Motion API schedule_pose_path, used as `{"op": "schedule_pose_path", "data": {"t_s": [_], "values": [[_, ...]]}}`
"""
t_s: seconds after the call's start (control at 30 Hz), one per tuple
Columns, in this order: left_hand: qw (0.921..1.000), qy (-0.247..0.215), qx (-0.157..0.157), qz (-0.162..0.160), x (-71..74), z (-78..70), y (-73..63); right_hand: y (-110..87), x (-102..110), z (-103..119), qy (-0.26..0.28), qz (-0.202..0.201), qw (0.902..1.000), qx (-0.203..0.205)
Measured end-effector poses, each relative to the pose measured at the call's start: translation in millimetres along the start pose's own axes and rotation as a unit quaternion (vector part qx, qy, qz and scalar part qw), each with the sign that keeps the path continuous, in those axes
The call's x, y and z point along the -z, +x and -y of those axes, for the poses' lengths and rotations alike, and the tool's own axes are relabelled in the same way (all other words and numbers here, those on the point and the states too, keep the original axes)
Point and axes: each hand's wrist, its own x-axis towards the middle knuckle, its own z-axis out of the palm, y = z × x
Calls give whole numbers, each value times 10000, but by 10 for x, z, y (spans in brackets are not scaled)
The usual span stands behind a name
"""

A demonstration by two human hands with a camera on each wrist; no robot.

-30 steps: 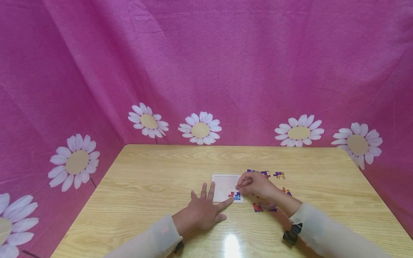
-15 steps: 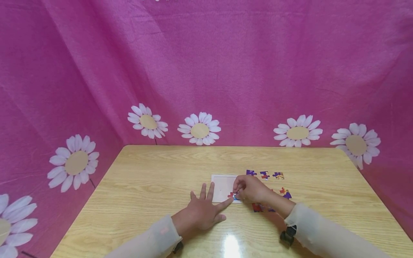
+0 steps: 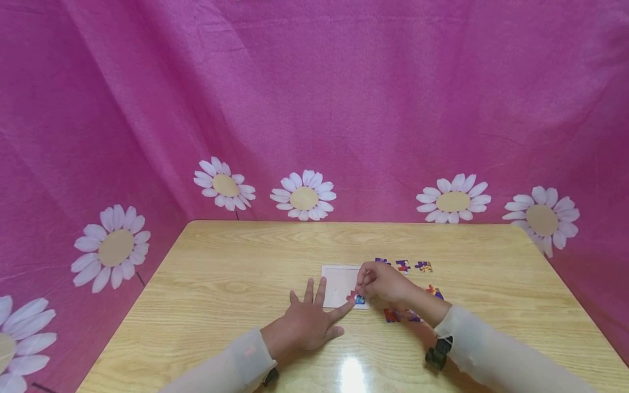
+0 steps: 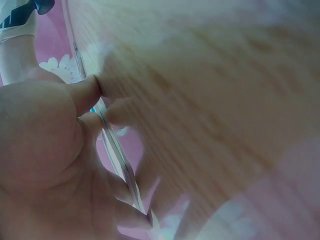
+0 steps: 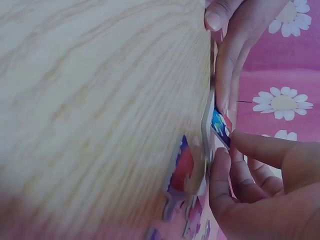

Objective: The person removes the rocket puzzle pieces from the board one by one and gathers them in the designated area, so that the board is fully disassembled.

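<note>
A white puzzle tray [image 3: 336,286] lies on the wooden table. In its near right corner sit a blue puzzle piece [image 3: 361,299] and a red one beside it. Fingers spread, my left hand [image 3: 309,323] lies over the tray's near left edge, its index fingertip touching the pieces. My right hand [image 3: 385,284] is at the tray's right side, thumb and fingertips pinched just above the blue piece. They appear to hold a small puzzle piece, mostly hidden by the fingers. The right wrist view shows the right fingers [image 5: 260,150] close to the blue piece.
Several loose puzzle pieces lie right of the tray: a back row with a purple and yellow piece [image 3: 424,267], an orange and purple piece [image 3: 435,292], and a red piece [image 3: 391,315] partly under the right arm. A pink flowered curtain [image 3: 344,109] stands behind the table.
My right hand moved left and down onto the tray's corner, covering the blue piece, then lifted slightly, showing it again. The left hand stayed in place.
</note>
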Motion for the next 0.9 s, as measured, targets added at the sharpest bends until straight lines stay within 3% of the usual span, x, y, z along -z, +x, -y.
{"op": "schedule_pose_path", "data": {"t_s": [0.23, 0.77, 0.9], "values": [[9999, 104, 19, -19, -9, 1, 8, 4, -20, 31, -112, -30, 9997, 199], [10000, 34, -39, -33, 10, -4, -9, -51, 36, -23, -69, -385, 9987, -330], [10000, 48, -72, -45, 0, 1, -5, -115, 104, -30, -1, -339, 9994, -113]]}}
